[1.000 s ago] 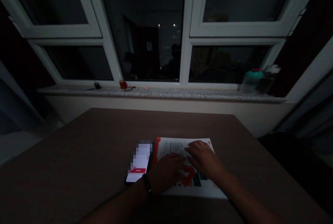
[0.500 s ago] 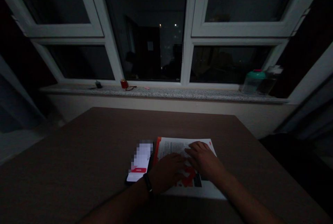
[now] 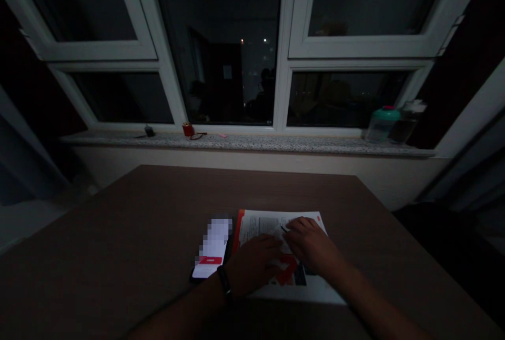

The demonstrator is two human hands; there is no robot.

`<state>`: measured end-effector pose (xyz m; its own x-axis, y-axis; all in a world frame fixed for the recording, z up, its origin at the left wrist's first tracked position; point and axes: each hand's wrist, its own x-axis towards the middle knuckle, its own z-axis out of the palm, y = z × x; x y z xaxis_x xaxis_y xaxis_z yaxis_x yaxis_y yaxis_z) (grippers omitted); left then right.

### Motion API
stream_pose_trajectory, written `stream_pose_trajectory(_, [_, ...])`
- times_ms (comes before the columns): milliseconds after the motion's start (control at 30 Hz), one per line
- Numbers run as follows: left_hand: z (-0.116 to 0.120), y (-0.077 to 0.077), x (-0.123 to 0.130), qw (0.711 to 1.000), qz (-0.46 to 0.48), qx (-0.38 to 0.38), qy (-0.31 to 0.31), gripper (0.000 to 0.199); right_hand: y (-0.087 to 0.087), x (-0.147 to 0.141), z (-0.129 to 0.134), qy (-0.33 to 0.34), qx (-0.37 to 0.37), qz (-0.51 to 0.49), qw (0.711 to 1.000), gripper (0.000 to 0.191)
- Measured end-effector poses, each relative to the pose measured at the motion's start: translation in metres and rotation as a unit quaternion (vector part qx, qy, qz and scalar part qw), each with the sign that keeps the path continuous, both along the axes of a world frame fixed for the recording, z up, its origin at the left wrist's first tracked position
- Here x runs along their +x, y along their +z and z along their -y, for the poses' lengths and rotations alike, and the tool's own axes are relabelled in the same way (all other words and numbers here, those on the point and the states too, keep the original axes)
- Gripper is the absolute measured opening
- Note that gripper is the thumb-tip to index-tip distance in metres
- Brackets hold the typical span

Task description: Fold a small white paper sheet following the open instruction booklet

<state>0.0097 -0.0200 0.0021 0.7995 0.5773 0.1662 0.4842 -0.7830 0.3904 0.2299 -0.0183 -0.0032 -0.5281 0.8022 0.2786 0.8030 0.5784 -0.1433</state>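
A printed booklet or sheet [image 3: 252, 220] with an orange left edge, text and red and dark patches lies on the table beneath both hands. My left hand [image 3: 256, 261], with a dark band at its wrist, rests over its middle, fingers stretched to the right and thumb apart. My right hand [image 3: 310, 237] is bent over the right half, fingers curled together. A small dark tip shows at its fingertips; what it belongs to is too dim to make out. Left of the page, a lit phone [image 3: 213, 245] lies close to my left wrist.
The brown table [image 3: 165, 192] reaches to the wall under a window. On the speckled sill [image 3: 252, 142] stand a small red object [image 3: 188, 129], a small dark bottle [image 3: 149, 130] and a clear container with a teal lid [image 3: 384, 116]. The room is dim.
My right fingers have curled in slightly, and a dark tip now shows at them. My left hand stays nearly in place. The whole view has shifted a little.
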Motion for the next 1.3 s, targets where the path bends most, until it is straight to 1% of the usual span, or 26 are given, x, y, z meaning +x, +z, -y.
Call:
stream_pose_trajectory(100, [0.0,-0.001,0.0,1.0,0.009,0.003,-0.002,0.028,0.0,0.003,0.0,0.005,-0.017,-0.013,1.0,0.02])
stream_pose_trajectory(233, [0.001,-0.002,0.0,1.0,0.024,0.007,-0.001,0.026,0.001,0.008,0.0,0.011,-0.036,-0.017,0.999,0.031])
stream_pose_trajectory(300, [0.001,-0.002,0.0,1.0,0.023,0.005,-0.002,0.027,0.002,0.01,0.001,0.02,-0.038,-0.019,0.999,0.033])
stream_pose_trajectory(400, [0.001,-0.002,0.0,1.0,0.02,-0.001,-0.001,0.027,0.003,0.013,0.001,0.042,-0.042,-0.024,0.998,0.032])
stream_pose_trajectory(567, [0.001,-0.003,0.0,1.0,0.02,0.002,0.006,0.029,0.003,0.013,0.0,0.043,-0.053,-0.028,0.997,0.03])
stream_pose_trajectory(767, [0.002,-0.002,0.0,1.0,0.017,0.005,0.007,0.031,0.005,0.016,0.0,0.096,-0.05,-0.043,0.993,0.02])
stream_pose_trajectory(1000, [0.003,0.002,0.0,1.0,0.021,-0.004,-0.002,0.028,0.004,0.02,0.001,0.146,-0.057,-0.064,0.986,0.025])
stream_pose_trajectory(1067, [0.003,0.003,0.001,1.0,0.019,-0.008,-0.001,0.027,0.005,0.02,0.002,0.132,-0.055,-0.073,0.987,0.025])
stream_pose_trajectory(1133, [0.003,0.002,0.0,1.0,0.016,-0.012,0.004,0.028,0.005,0.019,0.002,0.098,-0.052,-0.081,0.991,0.025])
stream_pose_trajectory(1200, [0.002,0.001,0.0,1.0,0.015,-0.015,0.007,0.03,0.005,0.017,0.001,0.069,-0.051,-0.079,0.993,0.02])
stream_pose_trajectory(1300, [0.002,-0.001,-0.001,1.0,0.019,-0.013,0.004,0.032,0.002,0.016,-0.001,0.053,-0.06,-0.071,0.994,0.011])
